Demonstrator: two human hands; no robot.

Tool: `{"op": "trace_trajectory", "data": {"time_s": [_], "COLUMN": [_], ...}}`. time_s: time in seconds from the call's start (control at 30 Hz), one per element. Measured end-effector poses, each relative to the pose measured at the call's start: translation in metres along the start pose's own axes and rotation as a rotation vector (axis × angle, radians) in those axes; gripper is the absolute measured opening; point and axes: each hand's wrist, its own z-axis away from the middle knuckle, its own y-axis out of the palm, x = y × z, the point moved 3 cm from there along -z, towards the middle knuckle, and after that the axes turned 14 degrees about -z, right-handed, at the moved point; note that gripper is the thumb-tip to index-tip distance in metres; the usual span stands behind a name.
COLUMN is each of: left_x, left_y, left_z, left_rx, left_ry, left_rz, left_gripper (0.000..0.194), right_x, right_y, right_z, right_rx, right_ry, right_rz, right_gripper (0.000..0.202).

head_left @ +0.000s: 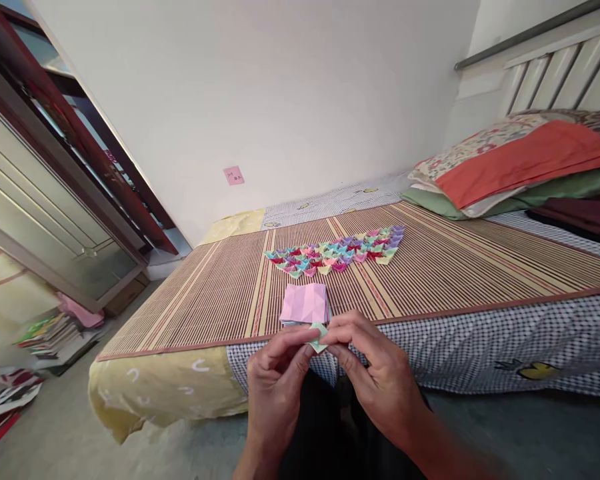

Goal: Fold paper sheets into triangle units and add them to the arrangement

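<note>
A small pale green folded paper is pinched between my two hands, just in front of the bed's edge. My left hand grips its left side between thumb and fingers. On the other side, my right hand holds it the same way. Right behind the folded paper lies a stack of creased square paper sheets, pink on top. Farther back, several rows of small folded paper boats in many colours stand on the striped mat. My fingers cover part of the green paper.
A striped bamboo mat covers the bed over a checked sheet. Pillows are piled at the right by the headboard. A pink note is on the wall. Stacked books stand on the floor at left.
</note>
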Motion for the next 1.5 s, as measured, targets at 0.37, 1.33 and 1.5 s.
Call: {"op": "trace_trajectory", "data": {"time_s": [0.37,1.33,1.5], "left_x": [0.002,0.015,0.022], "left_y": [0.014,0.011,0.013], "left_z": [0.007,0.000,0.002], "left_rx": [-0.139,0.050,0.057], "left_ry": [-0.128,-0.199,-0.203], "left_rz": [0.098,0.109,0.119], "left_gripper": [0.006,0.013,0.018], "right_x": [-0.006,-0.010,-0.014], "right_y": [0.007,0.002,0.004], "right_z": [0.006,0.001,0.004], "right_rx": [-0.194,-0.034,-0.027], "right_ry": [0.187,0.426,0.406], "right_rz": [-0.164,-0.121,-0.098], "right_gripper": [0.013,0.027,0.028]}}
